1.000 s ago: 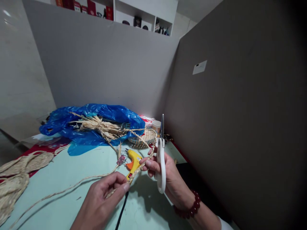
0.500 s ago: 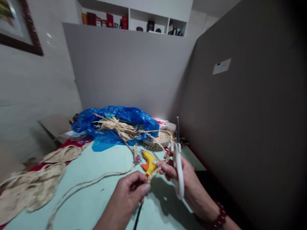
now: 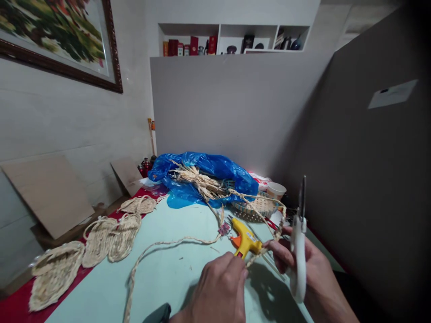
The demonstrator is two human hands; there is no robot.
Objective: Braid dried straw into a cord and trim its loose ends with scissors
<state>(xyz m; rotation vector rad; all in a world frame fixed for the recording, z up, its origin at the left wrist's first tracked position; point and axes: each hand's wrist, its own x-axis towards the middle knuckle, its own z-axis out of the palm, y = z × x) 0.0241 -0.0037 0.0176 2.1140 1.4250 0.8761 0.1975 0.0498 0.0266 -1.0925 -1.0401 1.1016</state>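
My left hand [image 3: 217,291] is low in the middle, fingers pinched on a braided straw rope [image 3: 158,249] that trails left across the pale green tabletop [image 3: 175,282]. My right hand [image 3: 311,278] holds white-handled scissors [image 3: 299,244] upright, blades closed and pointing up, while its fingertips also pinch the same rope near the left hand. A yellow glue gun [image 3: 245,240] with an orange trigger lies just beyond both hands.
A blue plastic bag [image 3: 205,177] with a bundle of dry straw [image 3: 202,181] lies at the back, beside a small woven basket [image 3: 257,208] and a paper cup [image 3: 276,190]. Several woven straw sandals [image 3: 101,237] lie at the left. Grey partitions [image 3: 363,179] close the back and right.
The view has swung left and up, showing the sandals, the wall and a framed picture. Both hands keep their hold on the rope and scissors, now lower and further right in view.
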